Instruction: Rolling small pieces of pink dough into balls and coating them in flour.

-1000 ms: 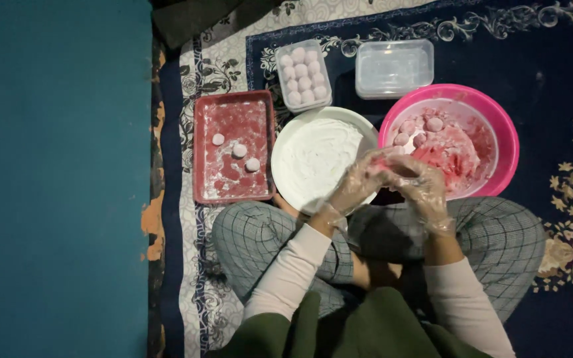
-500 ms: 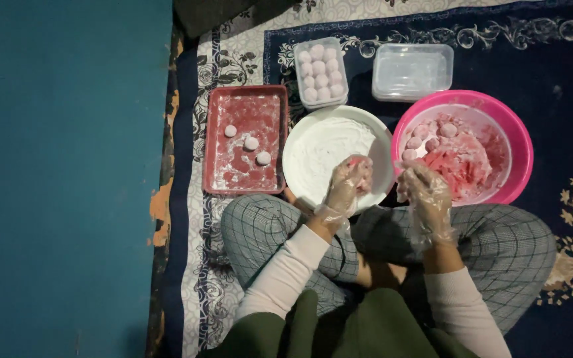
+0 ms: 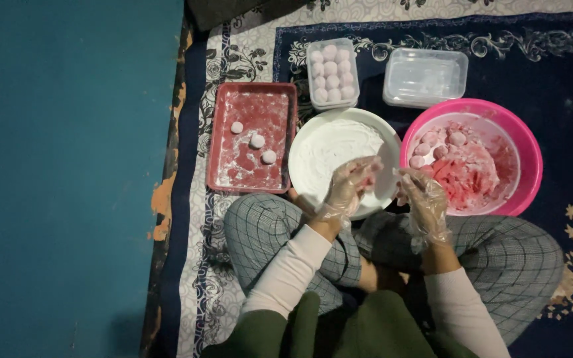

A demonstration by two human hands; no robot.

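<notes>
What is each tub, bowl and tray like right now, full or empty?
Small clear plastic tub: open, full of pale balls.
Larger clear plastic tub: lid on, looks empty.
Red rectangular tray: floured, three balls.
White round bowl: white flour.
Pink round basin: pink dough, some balls.

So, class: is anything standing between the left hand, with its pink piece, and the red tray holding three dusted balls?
Nothing visible does. The left hand hovers over the white bowl, and the red tray sits directly beside that bowl.
</notes>
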